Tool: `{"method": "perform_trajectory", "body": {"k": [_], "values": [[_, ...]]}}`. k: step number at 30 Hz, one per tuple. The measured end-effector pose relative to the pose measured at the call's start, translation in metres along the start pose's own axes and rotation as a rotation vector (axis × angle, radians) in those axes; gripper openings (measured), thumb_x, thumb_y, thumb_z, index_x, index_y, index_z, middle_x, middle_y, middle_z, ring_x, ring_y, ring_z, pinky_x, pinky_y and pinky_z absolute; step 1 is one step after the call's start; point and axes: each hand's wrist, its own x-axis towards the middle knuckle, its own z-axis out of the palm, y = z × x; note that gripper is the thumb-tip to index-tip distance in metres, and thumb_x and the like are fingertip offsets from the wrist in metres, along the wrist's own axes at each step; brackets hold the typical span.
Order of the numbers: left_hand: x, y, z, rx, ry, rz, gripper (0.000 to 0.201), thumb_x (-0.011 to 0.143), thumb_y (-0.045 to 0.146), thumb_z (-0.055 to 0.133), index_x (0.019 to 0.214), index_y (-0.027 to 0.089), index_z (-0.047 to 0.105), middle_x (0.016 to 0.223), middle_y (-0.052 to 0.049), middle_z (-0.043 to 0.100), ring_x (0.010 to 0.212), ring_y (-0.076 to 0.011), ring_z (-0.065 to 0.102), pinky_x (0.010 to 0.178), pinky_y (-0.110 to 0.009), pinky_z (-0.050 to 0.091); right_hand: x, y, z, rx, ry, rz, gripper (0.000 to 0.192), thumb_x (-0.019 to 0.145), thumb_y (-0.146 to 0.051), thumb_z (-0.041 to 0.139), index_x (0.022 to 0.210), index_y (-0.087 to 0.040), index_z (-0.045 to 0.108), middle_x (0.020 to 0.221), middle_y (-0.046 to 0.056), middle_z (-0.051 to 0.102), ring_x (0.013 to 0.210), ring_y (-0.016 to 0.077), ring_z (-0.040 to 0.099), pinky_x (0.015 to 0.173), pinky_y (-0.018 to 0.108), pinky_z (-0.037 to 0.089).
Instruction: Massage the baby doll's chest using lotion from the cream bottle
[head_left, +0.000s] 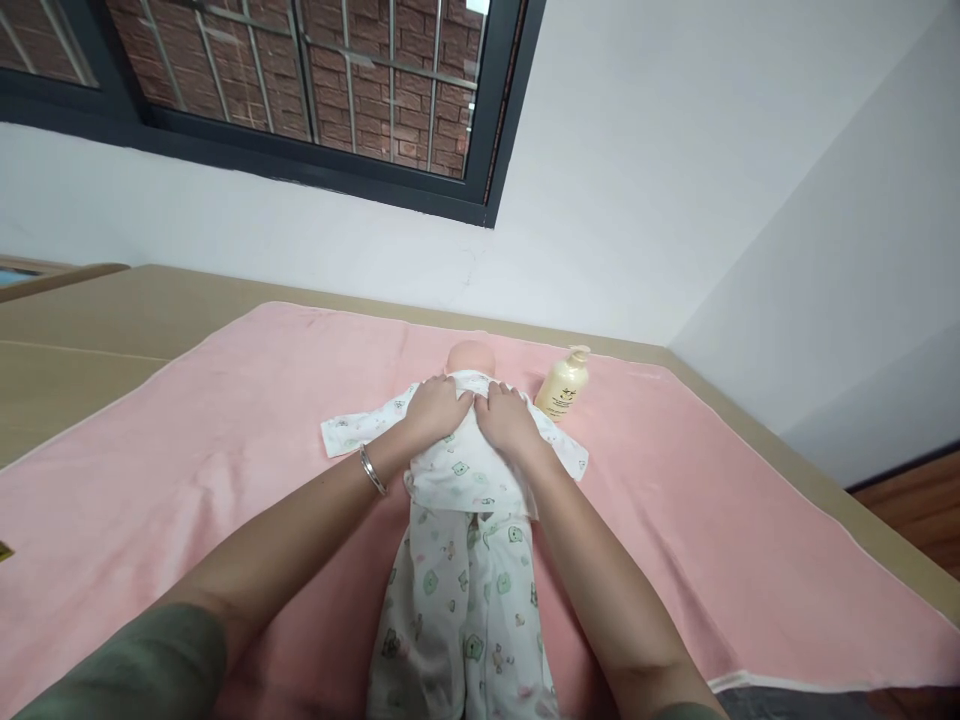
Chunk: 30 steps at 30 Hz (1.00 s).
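A baby doll (471, 357) lies stretched out, its smooth bald head at the far end. It wears a white printed top (469, 470) and matching trousers (476, 610), with the sleeves spread to both sides. My left hand (437, 408) rests flat on the left side of its upper body, fingers stretched toward the shoulder. On the right side my right hand (508, 418) lies the same way, thumbs close together. Which way the doll faces I cannot tell. Just beyond my right hand, a cream pump bottle (562, 385) stands tilted in view near the right sleeve.
A pink blanket (225, 430) with folds covers most of the tan surface (97, 310) beneath. Behind it rises a white wall (600, 200) with a dark-framed window (315, 160) and metal bars. A small yellow-and-black item (6, 551) shows at the left edge.
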Motion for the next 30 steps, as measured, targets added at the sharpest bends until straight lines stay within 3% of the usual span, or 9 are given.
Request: {"method": "perform_trajectory", "body": {"k": [4,13,18,23,30], "values": [[0.003,-0.003,0.002,0.01,-0.007,0.002,0.045,0.098,0.036,0.035,0.11,0.008,0.067,0.117,-0.019,0.071,0.11,-0.0311,0.066,0.096,-0.04,0.048,-0.008,-0.011,-0.002,0.011,0.003,-0.061,0.044,0.101,-0.027,0.03,0.129,-0.005,0.055,0.136,0.025,0.058,0.13,0.0333,0.05,0.109,0.043,0.032],[-0.015,0.017,0.005,0.171,0.078,0.109,0.042,0.1,0.025,0.035,0.12,0.001,0.063,0.12,-0.023,0.068,0.118,-0.0327,0.06,0.102,-0.042,0.044,0.019,0.029,0.002,0.172,-0.003,-0.079,0.039,0.101,-0.037,0.03,0.112,-0.017,0.062,0.131,0.014,0.063,0.121,0.0281,0.054,0.103,0.038,0.038],[-0.005,0.007,0.004,0.022,0.043,0.035,0.034,0.095,0.026,0.041,0.107,0.009,0.068,0.112,-0.018,0.072,0.11,-0.0296,0.065,0.097,-0.039,0.048,0.004,0.006,0.0,-0.043,0.037,-0.014,0.04,0.102,-0.031,0.029,0.118,-0.011,0.059,0.129,0.02,0.062,0.119,0.031,0.055,0.103,0.042,0.038],[-0.001,0.001,0.013,-0.017,0.114,-0.021,0.031,0.093,0.027,0.042,0.105,0.013,0.067,0.115,-0.016,0.072,0.113,-0.0303,0.064,0.101,-0.043,0.046,-0.012,-0.015,-0.004,-0.116,0.042,-0.052,0.039,0.101,-0.024,0.031,0.12,-0.007,0.06,0.125,0.023,0.063,0.119,0.0319,0.055,0.105,0.042,0.036],[-0.004,0.002,0.015,-0.039,0.122,-0.025,0.03,0.093,0.028,0.042,0.105,0.014,0.066,0.116,-0.016,0.071,0.115,-0.0306,0.063,0.101,-0.044,0.045,0.009,0.014,0.0,0.087,0.017,-0.084,0.037,0.101,-0.033,0.032,0.115,-0.014,0.062,0.13,0.017,0.062,0.123,0.0296,0.053,0.101,0.038,0.038]]}}
